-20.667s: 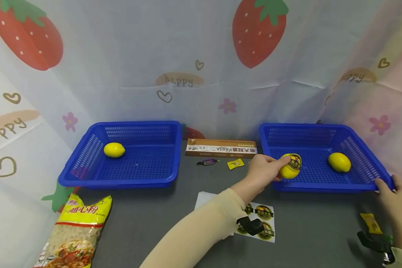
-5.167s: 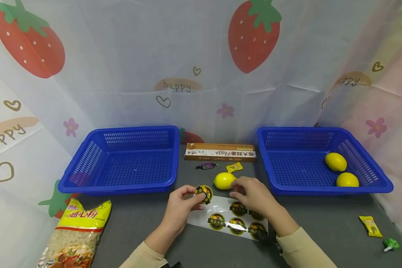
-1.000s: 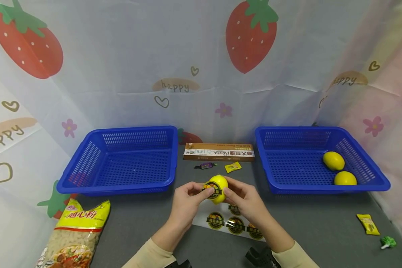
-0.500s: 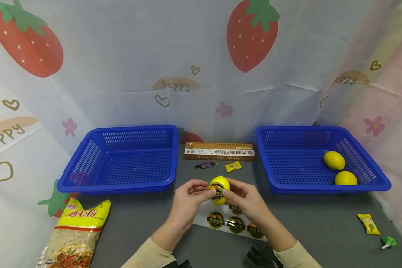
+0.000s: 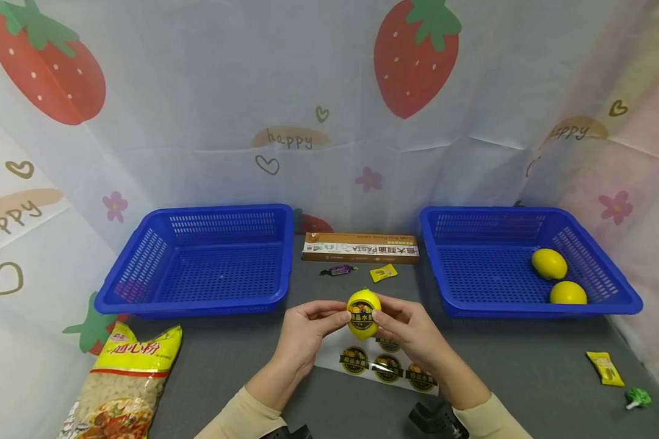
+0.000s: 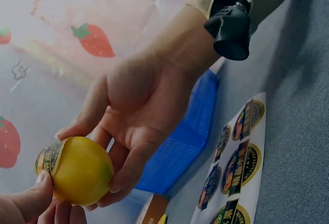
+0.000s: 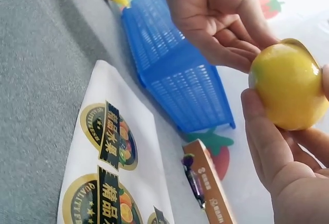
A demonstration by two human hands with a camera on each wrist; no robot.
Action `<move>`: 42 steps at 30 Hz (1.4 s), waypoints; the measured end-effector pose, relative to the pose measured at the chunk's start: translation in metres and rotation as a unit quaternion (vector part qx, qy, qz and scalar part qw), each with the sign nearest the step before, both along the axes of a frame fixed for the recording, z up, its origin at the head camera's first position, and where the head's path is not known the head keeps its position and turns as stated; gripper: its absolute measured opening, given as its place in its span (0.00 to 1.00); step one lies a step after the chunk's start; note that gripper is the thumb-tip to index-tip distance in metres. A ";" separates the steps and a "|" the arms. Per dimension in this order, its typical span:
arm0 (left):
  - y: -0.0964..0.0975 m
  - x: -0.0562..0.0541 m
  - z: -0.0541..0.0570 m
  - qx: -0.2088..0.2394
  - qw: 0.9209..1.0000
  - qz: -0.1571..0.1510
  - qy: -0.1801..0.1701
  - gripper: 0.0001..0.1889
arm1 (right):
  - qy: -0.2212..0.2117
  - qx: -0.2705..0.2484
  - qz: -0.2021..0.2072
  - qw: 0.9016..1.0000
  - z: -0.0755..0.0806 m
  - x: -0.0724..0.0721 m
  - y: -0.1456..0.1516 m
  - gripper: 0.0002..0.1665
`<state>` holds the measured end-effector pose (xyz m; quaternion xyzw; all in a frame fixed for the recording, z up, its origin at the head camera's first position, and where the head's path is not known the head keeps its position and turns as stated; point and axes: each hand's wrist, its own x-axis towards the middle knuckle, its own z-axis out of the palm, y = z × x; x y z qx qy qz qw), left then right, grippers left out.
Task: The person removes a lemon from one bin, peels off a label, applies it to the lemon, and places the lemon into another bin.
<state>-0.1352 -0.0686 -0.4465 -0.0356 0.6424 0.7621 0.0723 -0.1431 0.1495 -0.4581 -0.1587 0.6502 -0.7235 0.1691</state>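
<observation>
Both hands hold one yellow lemon [image 5: 364, 296] upright above the table. A round black-and-gold sticker [image 5: 361, 317] lies on its near side, with a sticker edge [image 7: 298, 44] standing off the skin in the right wrist view. My left hand [image 5: 303, 332] pinches the lemon's left side, its thumb on the sticker. On the other side my right hand [image 5: 413, 329] grips the lemon between thumb and fingers, and its palm shows in the left wrist view. Under the hands lies a white sticker sheet [image 5: 335, 353] with several round stickers, partly hidden by the right hand.
A blue basket [image 5: 198, 302] stands at left, another blue basket [image 5: 505, 306] at right with two lemons [image 5: 549, 264] inside. Between them lie a pasta box [image 5: 360, 248], a purple candy [image 5: 338, 270] and a yellow packet [image 5: 383, 272]. A noodle bag [image 5: 126, 384] is front left; another yellow packet [image 5: 605, 368] lies right.
Earlier the lemon lay on the table while the left hand held a peeled sticker. Over the last second the sticker has come onto the lemon's front, which now faces me more squarely.
</observation>
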 end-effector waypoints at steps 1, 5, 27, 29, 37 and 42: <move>0.000 0.000 0.000 0.001 1.000 -0.001 -0.001 0.14 | 0.000 -0.001 0.002 1.000 0.000 0.000 0.001 0.33; 0.000 -0.001 0.000 0.008 1.000 0.000 -0.004 0.12 | -0.002 -0.004 0.013 1.000 -0.002 -0.002 0.002 0.33; 0.005 0.006 0.000 -0.071 0.996 -0.033 0.045 0.22 | 0.056 0.109 -0.031 0.992 0.000 0.000 -0.005 0.32; 0.005 0.006 0.000 -0.064 0.997 -0.016 0.044 0.21 | 0.063 0.128 -0.045 0.989 0.002 0.001 -0.006 0.32; 0.007 0.008 0.001 -0.061 0.997 0.006 0.049 0.19 | 0.104 0.188 -0.077 0.974 0.005 0.004 -0.008 0.27; 0.005 0.006 -0.001 -0.054 0.998 -0.003 0.039 0.19 | 0.134 0.181 -0.046 0.973 0.003 0.003 -0.003 0.27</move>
